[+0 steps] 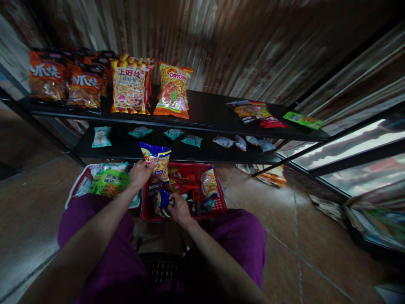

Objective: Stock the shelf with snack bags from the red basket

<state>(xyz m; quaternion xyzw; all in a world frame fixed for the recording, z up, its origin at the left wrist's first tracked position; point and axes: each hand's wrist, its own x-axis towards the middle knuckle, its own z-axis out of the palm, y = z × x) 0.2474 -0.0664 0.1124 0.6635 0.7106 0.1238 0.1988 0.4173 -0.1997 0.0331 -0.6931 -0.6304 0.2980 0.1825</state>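
Observation:
My left hand [141,172] is closed on a blue and yellow snack bag [156,159], held upright over a red basket [218,206] on the floor between my knees. My right hand [179,207] reaches into the basket, fingers closed on a dark blue packet [163,202]. Several other snack packets lie in the basket, among them a pale one [209,183] at its right side.
A second basket [80,182] with green packets [110,182] stands to the left. The black upper shelf [209,112] carries orange, red and yellow snack bags. The lower shelf [126,147] holds small teal and grey packets. Packets lie on the tiled floor at right.

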